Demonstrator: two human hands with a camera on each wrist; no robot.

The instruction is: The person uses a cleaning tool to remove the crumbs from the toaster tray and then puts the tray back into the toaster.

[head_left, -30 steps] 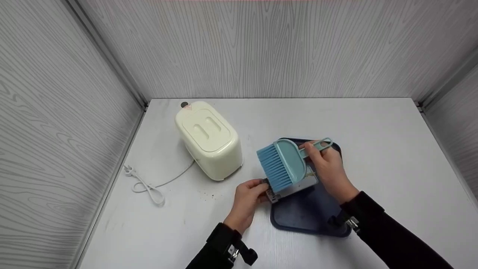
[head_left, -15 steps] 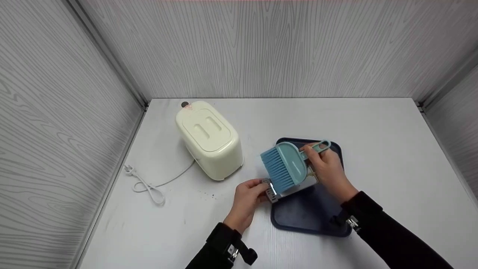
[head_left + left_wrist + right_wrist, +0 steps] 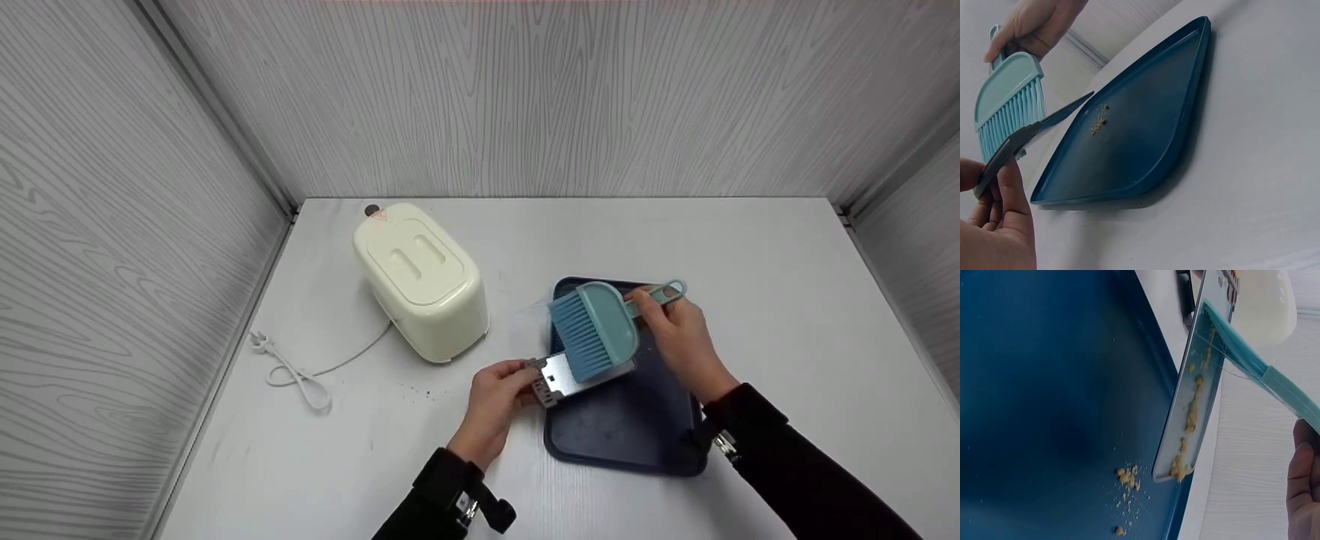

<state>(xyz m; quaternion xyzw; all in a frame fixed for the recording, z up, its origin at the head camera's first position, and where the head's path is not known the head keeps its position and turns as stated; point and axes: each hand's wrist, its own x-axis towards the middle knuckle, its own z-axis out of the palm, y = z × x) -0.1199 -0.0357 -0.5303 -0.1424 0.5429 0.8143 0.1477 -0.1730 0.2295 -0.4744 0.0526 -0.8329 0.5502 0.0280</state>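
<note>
My left hand (image 3: 495, 397) pinches the grey end of a thin metal crumb tray (image 3: 559, 375), between thumb and fingers. That tray slants over a dark blue tray (image 3: 622, 442). In the right wrist view a line of yellowish crumbs (image 3: 1192, 416) lies along the crumb tray. My right hand (image 3: 690, 341) grips the handle of a light blue brush (image 3: 611, 322). Its bristles (image 3: 1230, 340) reach into the crumb tray near the left hand's end. More crumbs (image 3: 1098, 125) are scattered on the blue tray below.
A cream toaster (image 3: 420, 277) stands left of the blue tray. Its white cord with plug (image 3: 300, 375) lies farther left on the white table (image 3: 787, 337). A few dark crumbs (image 3: 427, 393) lie in front of the toaster. Grey wood-grain panels (image 3: 525, 97) enclose the back and sides.
The right hand and brush have moved right along the crumb tray, uncovering more of its metal near the left hand. The left hand has stayed in place.
</note>
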